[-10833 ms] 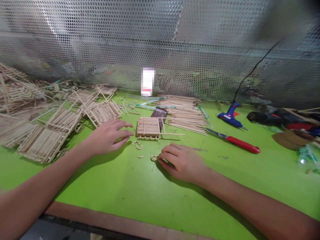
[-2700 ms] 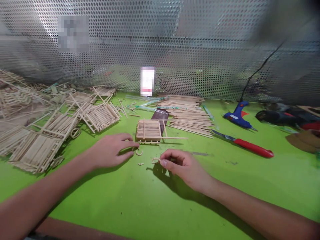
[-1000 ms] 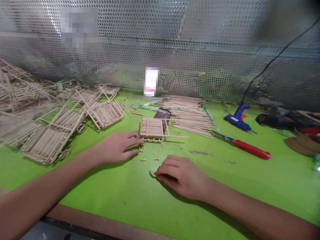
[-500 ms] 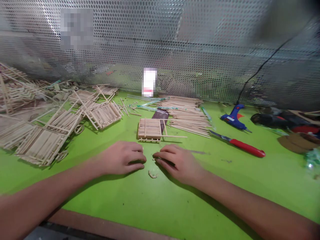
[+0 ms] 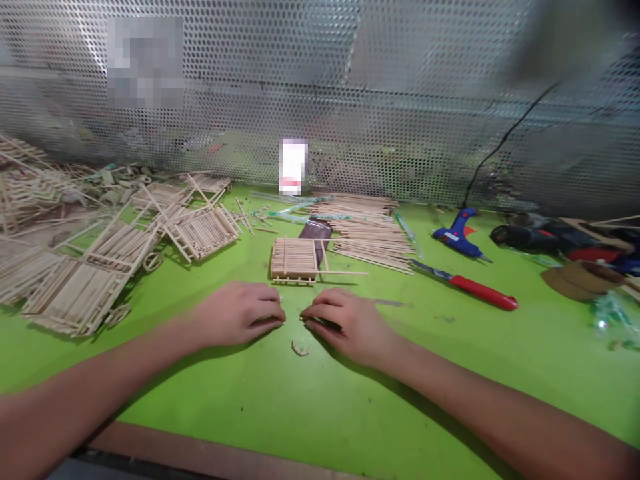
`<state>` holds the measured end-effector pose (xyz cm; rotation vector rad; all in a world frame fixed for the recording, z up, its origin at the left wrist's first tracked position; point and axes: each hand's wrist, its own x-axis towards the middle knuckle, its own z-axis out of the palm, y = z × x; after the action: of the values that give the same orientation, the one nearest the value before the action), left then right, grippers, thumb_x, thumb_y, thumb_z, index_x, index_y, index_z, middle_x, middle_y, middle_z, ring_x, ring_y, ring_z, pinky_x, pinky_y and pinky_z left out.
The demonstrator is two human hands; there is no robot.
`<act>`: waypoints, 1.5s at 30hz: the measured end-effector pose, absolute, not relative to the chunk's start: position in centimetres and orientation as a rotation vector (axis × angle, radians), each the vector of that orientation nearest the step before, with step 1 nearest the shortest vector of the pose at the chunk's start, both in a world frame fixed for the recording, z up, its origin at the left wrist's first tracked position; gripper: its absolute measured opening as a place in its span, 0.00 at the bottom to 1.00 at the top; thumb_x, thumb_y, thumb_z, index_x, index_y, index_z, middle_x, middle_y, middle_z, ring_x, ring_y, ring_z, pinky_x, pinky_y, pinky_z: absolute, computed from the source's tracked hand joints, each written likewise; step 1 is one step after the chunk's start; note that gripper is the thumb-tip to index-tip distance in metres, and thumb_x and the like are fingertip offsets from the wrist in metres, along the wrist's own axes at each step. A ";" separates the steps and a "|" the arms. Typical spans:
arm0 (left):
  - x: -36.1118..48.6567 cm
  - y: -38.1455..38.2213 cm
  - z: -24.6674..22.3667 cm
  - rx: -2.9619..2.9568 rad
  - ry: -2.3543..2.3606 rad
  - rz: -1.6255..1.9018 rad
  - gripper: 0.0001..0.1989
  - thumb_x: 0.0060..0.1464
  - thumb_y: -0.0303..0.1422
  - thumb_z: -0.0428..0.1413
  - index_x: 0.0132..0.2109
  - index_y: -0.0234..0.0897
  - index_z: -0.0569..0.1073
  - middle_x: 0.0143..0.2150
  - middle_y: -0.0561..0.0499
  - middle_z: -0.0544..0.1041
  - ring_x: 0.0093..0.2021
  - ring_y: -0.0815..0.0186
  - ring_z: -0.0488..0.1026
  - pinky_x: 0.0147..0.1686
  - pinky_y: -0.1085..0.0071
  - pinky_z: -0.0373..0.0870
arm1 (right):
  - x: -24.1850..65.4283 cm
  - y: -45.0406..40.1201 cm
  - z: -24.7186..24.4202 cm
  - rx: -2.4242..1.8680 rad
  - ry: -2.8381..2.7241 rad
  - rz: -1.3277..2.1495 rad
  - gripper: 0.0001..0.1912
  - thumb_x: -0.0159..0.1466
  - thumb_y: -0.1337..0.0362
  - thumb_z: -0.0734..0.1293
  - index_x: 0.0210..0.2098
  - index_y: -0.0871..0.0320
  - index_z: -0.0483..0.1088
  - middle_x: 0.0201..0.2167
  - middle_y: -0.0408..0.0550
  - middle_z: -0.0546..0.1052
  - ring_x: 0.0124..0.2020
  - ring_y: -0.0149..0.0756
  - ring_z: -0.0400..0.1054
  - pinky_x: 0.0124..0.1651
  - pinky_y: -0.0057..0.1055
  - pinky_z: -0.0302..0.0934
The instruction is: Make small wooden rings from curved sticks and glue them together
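Note:
My left hand (image 5: 244,313) rests on the green table (image 5: 280,407), fingers pinched together over something too small to make out. Facing it across a narrow gap, my right hand (image 5: 347,325) also has its fingertips closed, with a tiny pale bit at their tips. Between and just below the hands lies a short curved chain of small wooden pieces (image 5: 300,349). Beyond them sits a small cart-like frame of thin sticks (image 5: 295,259), its two shafts pointing right, in front of a dark object (image 5: 323,232).
Several stick carts (image 5: 80,287) crowd the left. Loose sticks (image 5: 370,230) lie behind the frame. To the right are a red-handled knife (image 5: 483,292), a blue glue gun (image 5: 460,233) and a tape roll (image 5: 580,280). Perforated metal (image 5: 240,87) stands behind.
The fingertips of both hands have closed more tightly. The whole view has shifted slightly, so the table items appear a little further left.

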<state>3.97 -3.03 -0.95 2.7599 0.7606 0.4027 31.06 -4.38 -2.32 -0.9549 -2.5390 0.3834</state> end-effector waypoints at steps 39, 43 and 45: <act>3.2 -3.1 0.4 1.585 1.124 0.481 0.19 0.52 0.53 0.63 0.35 0.42 0.84 0.25 0.48 0.76 0.19 0.69 0.63 0.19 0.73 0.53 | 33.0 -4.2 0.4 -0.811 -2.732 -0.033 0.13 0.74 0.58 0.64 0.48 0.55 0.79 0.38 0.43 0.83 0.37 0.33 0.75 0.39 0.31 0.70; 2.9 -3.0 0.2 1.592 1.171 0.496 0.22 0.50 0.56 0.64 0.38 0.42 0.84 0.24 0.49 0.73 0.19 0.70 0.59 0.19 0.73 0.50 | 39.8 -1.4 4.9 -1.091 -2.526 -0.566 0.17 0.73 0.59 0.61 0.33 0.51 0.79 0.27 0.41 0.80 0.28 0.32 0.72 0.34 0.30 0.66; 2.9 -3.1 0.1 1.613 1.197 0.494 0.24 0.50 0.58 0.63 0.39 0.42 0.84 0.23 0.50 0.70 0.19 0.70 0.57 0.20 0.73 0.48 | 44.4 0.6 7.1 -1.327 -2.328 -0.728 0.22 0.74 0.61 0.56 0.34 0.56 0.78 0.29 0.50 0.81 0.31 0.38 0.73 0.37 0.35 0.65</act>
<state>2.86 -3.06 0.09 1.6129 1.1969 0.4938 44.41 0.65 7.09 -1.3267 -2.3282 -0.7277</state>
